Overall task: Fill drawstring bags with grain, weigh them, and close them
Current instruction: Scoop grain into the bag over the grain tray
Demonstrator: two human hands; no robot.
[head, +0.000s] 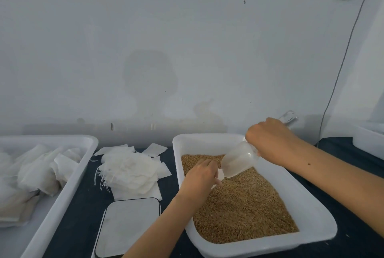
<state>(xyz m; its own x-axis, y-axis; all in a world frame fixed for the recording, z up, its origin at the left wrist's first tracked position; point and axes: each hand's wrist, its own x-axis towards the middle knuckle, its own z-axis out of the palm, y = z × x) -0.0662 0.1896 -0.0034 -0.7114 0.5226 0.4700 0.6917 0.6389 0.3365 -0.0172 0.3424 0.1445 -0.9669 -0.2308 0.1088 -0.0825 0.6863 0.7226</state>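
Right hand tilting scoop above grain tub, left hand pinching bag

My right hand grips the handle of a clear plastic scoop, tilted mouth-down toward the small white drawstring bag that my left hand pinches over the brown grain. The grain fills a white rectangular tub on the right, heaped higher toward its near end. Left of the tub lies a loose pile of empty white bags with strings trailing, the flat white scale sits just nearer than that pile, and a white tray at far left holds filled bags.
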